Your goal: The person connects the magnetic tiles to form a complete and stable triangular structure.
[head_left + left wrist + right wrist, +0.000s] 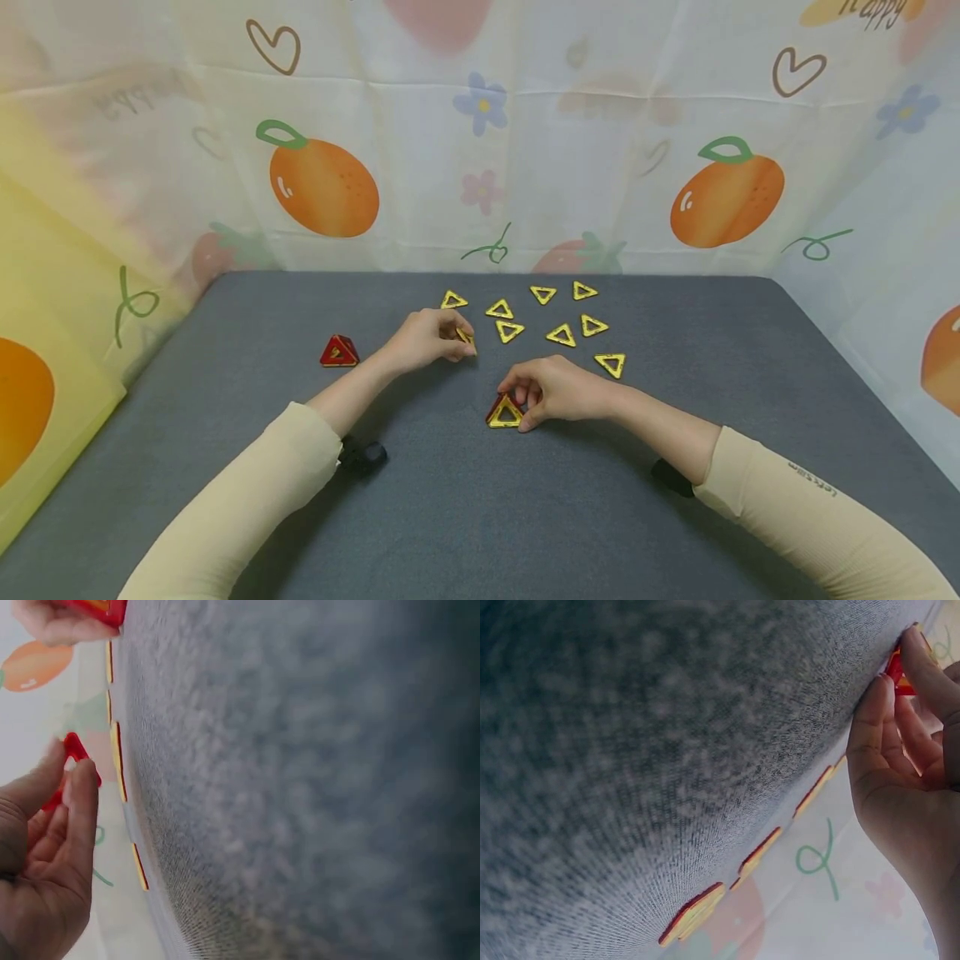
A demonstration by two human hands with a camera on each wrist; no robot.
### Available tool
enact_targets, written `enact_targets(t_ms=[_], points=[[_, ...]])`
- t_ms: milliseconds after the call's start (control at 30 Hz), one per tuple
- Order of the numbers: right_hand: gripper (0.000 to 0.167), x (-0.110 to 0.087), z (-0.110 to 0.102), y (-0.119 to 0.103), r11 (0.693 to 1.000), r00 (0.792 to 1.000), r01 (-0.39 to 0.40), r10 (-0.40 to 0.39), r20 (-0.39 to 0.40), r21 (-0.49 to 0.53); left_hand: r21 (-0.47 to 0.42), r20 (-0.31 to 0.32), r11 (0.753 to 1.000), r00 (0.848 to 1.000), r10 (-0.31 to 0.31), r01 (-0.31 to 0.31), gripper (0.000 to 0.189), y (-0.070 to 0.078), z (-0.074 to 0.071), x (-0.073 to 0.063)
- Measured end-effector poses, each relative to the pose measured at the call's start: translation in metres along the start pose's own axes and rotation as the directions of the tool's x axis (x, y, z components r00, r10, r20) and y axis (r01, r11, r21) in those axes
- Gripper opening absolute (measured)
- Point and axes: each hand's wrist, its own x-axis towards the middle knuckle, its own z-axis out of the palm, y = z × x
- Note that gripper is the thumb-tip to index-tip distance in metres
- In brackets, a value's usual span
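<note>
In the head view my left hand (426,343) pinches a small triangular frame tile (468,338) between thumb and fingertips, raised off the table. Its red side (73,744) faces the left wrist camera. To the right and nearer, my right hand (564,390) grips the right side of a small red and yellow pyramid (506,423) that stands on the table. Fingers hide part of that pyramid, and in the right wrist view only a bit of its red side (904,688) shows. The two hands are apart.
Several loose yellow triangular tiles, such as the rightmost tile (610,357), lie flat beyond the hands on the grey table (480,517). A separate red pyramid (340,352) stands left of my left hand. A printed curtain (570,183) hangs behind the table.
</note>
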Motion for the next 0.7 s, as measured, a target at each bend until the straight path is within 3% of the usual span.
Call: enact_targets(t_ms=[200,500,700], points=[[0.046,0.0,0.0,0.0,1.0,1.0,0.004,-0.004,0.0,-0.003,-0.069,-0.002,0.994,0.997,0.081,-0.081,0.02,0.007,0.004,-0.012],[0.046,0.0,-0.001,0.0,1.0,1.0,0.008,-0.008,-0.007,0.003,0.007,-0.149,0.977,0.966,0.214,-0.215,0.012,0.015,0.012,-0.031],[0.042,0.0,-0.001,-0.002,1.0,1.0,0.008,-0.008,-0.01,-0.001,0.024,-0.124,0.953,0.945,0.304,-0.303,0.014,0.021,0.023,-0.043]])
